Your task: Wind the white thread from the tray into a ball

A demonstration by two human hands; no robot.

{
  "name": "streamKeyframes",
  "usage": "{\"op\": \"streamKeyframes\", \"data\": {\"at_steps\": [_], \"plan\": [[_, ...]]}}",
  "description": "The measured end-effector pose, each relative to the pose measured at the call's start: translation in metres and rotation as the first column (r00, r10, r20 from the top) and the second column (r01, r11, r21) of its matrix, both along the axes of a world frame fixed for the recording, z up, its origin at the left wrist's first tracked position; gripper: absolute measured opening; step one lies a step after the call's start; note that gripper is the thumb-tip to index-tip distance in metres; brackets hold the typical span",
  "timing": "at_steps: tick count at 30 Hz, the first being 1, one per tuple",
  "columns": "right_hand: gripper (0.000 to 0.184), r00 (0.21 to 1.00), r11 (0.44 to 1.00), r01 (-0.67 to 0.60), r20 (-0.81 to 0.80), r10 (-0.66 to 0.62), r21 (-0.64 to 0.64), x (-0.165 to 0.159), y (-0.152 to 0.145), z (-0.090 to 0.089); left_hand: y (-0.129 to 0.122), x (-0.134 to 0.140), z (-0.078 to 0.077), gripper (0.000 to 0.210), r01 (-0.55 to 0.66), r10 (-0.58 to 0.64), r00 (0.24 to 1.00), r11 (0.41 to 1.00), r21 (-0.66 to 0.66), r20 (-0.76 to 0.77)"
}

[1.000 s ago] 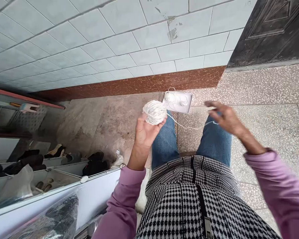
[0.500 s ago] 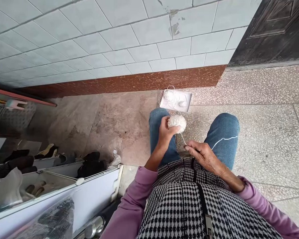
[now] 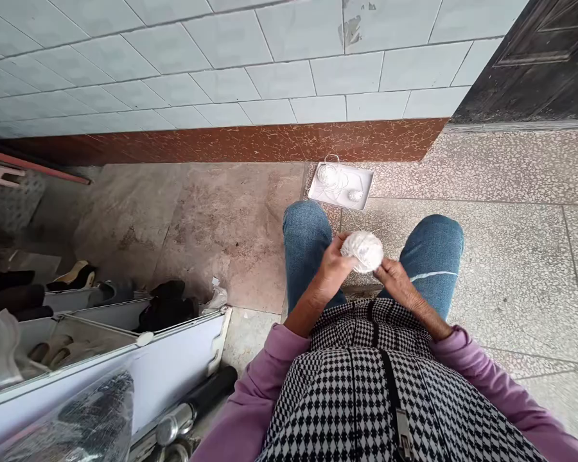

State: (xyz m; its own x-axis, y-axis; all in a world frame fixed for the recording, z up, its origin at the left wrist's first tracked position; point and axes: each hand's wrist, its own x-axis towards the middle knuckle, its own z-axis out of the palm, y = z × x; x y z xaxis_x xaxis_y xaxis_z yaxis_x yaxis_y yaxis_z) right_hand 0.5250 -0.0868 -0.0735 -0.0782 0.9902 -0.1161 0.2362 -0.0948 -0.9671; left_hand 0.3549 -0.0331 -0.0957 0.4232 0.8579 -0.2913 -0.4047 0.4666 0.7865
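Note:
Between my knees is a ball of white yarn (image 3: 363, 251), with my left hand (image 3: 334, 269) closed on its left side, thumb across the front. My right hand (image 3: 397, 281) is at the ball's lower right edge, its fingertips pinched together on the yarn strand. A length of white yarn (image 3: 433, 275) runs from behind that hand across my right knee. Beyond my knees, a shallow white box (image 3: 363, 181) lies on the floor. It holds a loose, tangled ball of yarn (image 3: 328, 174) and a smaller ball (image 3: 355, 195). A thin strand leads from the box toward my hands.
A tiled wall (image 3: 289, 77) with a brown base stands just past the box. On the left, a white shoe rack (image 3: 173, 366) holds several shoes, with a metal cylinder (image 3: 173, 423) beside it. A dark door (image 3: 553, 58) is at the upper right.
The ball in my left hand has moved right and a little down. My right hand, earlier lower with a strand stretched to the ball, is now up against it. The view has shifted slightly.

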Motion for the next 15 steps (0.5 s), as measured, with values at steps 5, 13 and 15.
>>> {"op": "streamKeyframes", "data": {"at_steps": [5,13,15], "plan": [[0.057,0.973,0.967,-0.229,-0.006,0.23,-0.109,-0.006,-0.038,0.008,0.011,-0.006,-0.006,0.074,-0.09,0.143,0.93,0.981,0.17,-0.337],[0.052,0.999,0.997,-0.011,-0.035,0.008,-0.077,0.045,-0.007,0.01,-0.019,-0.009,0.012,0.074,0.448,-0.454,0.878,0.891,-0.071,-0.154],[0.058,0.99,0.996,-0.007,-0.139,-0.005,-0.087,0.041,-0.003,-0.002,-0.022,-0.011,0.017,0.079,0.456,-0.458,0.889,0.877,-0.153,0.027]]}}
